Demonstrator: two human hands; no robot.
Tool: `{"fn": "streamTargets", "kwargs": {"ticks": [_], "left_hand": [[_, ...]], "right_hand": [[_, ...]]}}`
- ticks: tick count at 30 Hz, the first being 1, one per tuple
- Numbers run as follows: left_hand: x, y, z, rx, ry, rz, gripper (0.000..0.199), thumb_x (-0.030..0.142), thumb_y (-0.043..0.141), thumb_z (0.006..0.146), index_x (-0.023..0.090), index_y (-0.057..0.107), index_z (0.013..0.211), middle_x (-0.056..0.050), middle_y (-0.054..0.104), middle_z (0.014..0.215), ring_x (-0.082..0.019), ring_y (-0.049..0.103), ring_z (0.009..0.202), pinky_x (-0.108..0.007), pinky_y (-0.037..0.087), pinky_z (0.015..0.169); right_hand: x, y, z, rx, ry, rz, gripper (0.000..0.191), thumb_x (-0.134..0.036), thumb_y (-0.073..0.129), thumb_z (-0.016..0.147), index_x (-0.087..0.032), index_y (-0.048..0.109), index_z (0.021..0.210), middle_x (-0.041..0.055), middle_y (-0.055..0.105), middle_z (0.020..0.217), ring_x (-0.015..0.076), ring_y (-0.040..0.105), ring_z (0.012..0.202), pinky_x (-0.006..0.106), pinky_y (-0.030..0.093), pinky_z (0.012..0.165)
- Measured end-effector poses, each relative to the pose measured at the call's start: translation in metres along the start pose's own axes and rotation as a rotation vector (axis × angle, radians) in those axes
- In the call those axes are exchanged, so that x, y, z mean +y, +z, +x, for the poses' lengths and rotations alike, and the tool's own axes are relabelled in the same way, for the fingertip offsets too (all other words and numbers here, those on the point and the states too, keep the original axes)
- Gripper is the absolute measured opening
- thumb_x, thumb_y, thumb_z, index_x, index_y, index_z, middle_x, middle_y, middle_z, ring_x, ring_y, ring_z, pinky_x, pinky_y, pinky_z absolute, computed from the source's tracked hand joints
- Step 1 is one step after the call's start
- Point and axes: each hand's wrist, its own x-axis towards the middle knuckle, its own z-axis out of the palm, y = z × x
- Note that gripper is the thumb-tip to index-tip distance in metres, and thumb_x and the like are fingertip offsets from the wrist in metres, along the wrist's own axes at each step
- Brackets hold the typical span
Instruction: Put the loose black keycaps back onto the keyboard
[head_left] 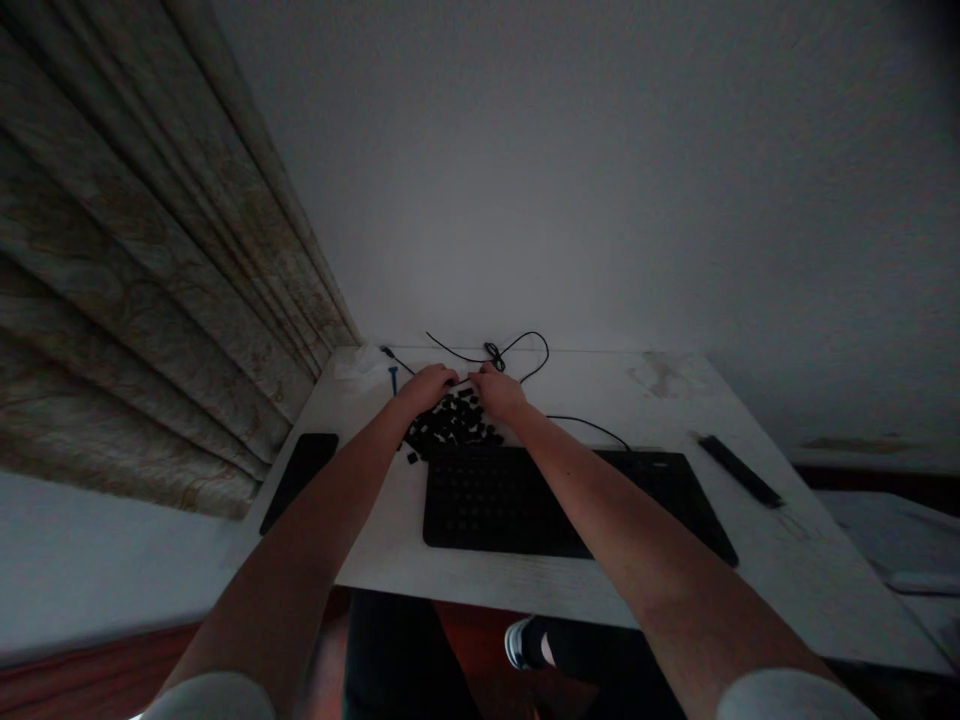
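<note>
My left hand (pixel 430 386) and my right hand (pixel 499 392) are close together near the back of the white table, fingers curled. A short stretch of thin black cable (pixel 463 380) runs between them, and both hands look closed on it. Just below and between the hands lies a pile of loose black keycaps (pixel 459 420), several scattered at its edges. A black keyboard (pixel 487 500) lies flat in front of the pile, partly covered by my right forearm. My fingertips are small and dim here.
A blue tool (pixel 394 380) and the cable's plug (pixel 387 351) lie at the back left, near crumpled clear plastic (pixel 366 360). A black phone (pixel 300 480) rests at the left edge. A dark strip-shaped object (pixel 741 471) lies to the right. A curtain (pixel 150 250) hangs at left.
</note>
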Motion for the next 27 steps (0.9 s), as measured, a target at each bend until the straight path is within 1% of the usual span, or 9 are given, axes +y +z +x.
{"fn": "streamTargets", "kwargs": {"ticks": [4, 9, 12, 14, 17, 19, 22, 25, 27], "left_hand": [[0.001, -0.002, 0.003, 0.009, -0.018, -0.007, 0.028, 0.009, 0.056, 0.084, 0.020, 0.071, 0.105, -0.007, 0.069, 0.099, -0.020, 0.064, 0.098, -0.031, 0.048, 0.093], [-0.004, -0.007, 0.002, 0.131, -0.032, -0.212, 0.025, 0.011, 0.058, 0.083, 0.020, 0.070, 0.103, -0.005, 0.070, 0.100, -0.018, 0.065, 0.094, -0.030, 0.049, 0.090], [-0.005, -0.009, -0.012, 0.140, -0.012, -0.288, 0.024, 0.011, 0.057, 0.084, 0.020, 0.069, 0.103, -0.004, 0.070, 0.098, -0.016, 0.065, 0.090, -0.029, 0.050, 0.088], [-0.003, -0.008, -0.025, 0.101, 0.011, -0.262, 0.024, 0.011, 0.057, 0.084, 0.021, 0.070, 0.101, -0.004, 0.069, 0.097, -0.017, 0.064, 0.090, -0.030, 0.049, 0.088], [0.001, -0.004, -0.041, 0.066, 0.031, -0.186, 0.024, 0.010, 0.059, 0.083, 0.023, 0.070, 0.101, -0.004, 0.068, 0.100, -0.019, 0.063, 0.097, -0.032, 0.048, 0.091], [0.003, -0.002, -0.045, 0.088, 0.015, -0.169, 0.022, 0.011, 0.063, 0.082, 0.023, 0.069, 0.099, -0.004, 0.067, 0.100, -0.021, 0.062, 0.101, -0.034, 0.047, 0.093], [0.006, -0.002, -0.045, 0.183, -0.039, -0.221, 0.015, 0.015, 0.070, 0.079, 0.022, 0.070, 0.092, -0.005, 0.068, 0.100, -0.023, 0.061, 0.104, -0.038, 0.046, 0.096], [0.014, -0.004, -0.045, 0.305, -0.073, -0.311, 0.012, 0.017, 0.075, 0.076, 0.021, 0.071, 0.086, -0.006, 0.069, 0.104, -0.024, 0.060, 0.107, -0.040, 0.045, 0.099], [0.025, -0.005, -0.049, 0.364, -0.089, -0.393, 0.011, 0.017, 0.075, 0.076, 0.021, 0.072, 0.086, -0.005, 0.070, 0.101, -0.023, 0.062, 0.103, -0.039, 0.046, 0.097]], "right_hand": [[-0.003, -0.004, 0.001, -0.016, -0.006, -0.075, 0.042, -0.021, 0.030, 0.101, -0.024, 0.054, 0.136, 0.0142, 0.051, 0.133, 0.0235, 0.063, 0.106, 0.033, 0.050, 0.085], [-0.002, 0.002, 0.001, -0.008, 0.000, -0.077, 0.045, -0.024, 0.026, 0.102, -0.024, 0.046, 0.143, 0.0166, 0.047, 0.137, 0.0263, 0.062, 0.109, 0.036, 0.051, 0.085], [0.000, 0.006, 0.005, 0.006, 0.018, -0.088, 0.048, -0.019, 0.028, 0.100, -0.020, 0.041, 0.146, 0.0195, 0.045, 0.139, 0.0279, 0.061, 0.110, 0.037, 0.051, 0.085], [0.001, 0.008, 0.011, 0.008, 0.024, -0.093, 0.050, -0.017, 0.031, 0.098, -0.018, 0.039, 0.147, 0.0214, 0.044, 0.141, 0.0285, 0.062, 0.110, 0.038, 0.051, 0.086], [0.007, 0.008, 0.020, -0.009, 0.031, -0.063, 0.051, -0.017, 0.036, 0.097, -0.017, 0.038, 0.148, 0.0229, 0.042, 0.143, 0.0298, 0.062, 0.111, 0.040, 0.051, 0.088], [0.012, 0.007, 0.025, -0.007, 0.013, 0.013, 0.050, -0.019, 0.040, 0.097, -0.017, 0.041, 0.147, 0.0223, 0.043, 0.144, 0.0297, 0.062, 0.114, 0.040, 0.050, 0.091], [0.020, 0.005, 0.023, 0.032, -0.033, 0.166, 0.045, -0.021, 0.045, 0.097, -0.016, 0.049, 0.142, 0.0190, 0.049, 0.143, 0.0272, 0.059, 0.120, 0.038, 0.045, 0.100], [0.024, 0.002, 0.008, 0.127, -0.043, 0.325, 0.038, -0.022, 0.050, 0.096, -0.015, 0.061, 0.132, 0.0146, 0.059, 0.136, 0.0238, 0.056, 0.125, 0.035, 0.041, 0.106], [0.023, 0.002, -0.009, 0.208, 0.004, 0.554, 0.032, -0.022, 0.054, 0.094, -0.016, 0.067, 0.122, 0.0124, 0.066, 0.126, 0.0217, 0.062, 0.115, 0.035, 0.045, 0.102]]}}
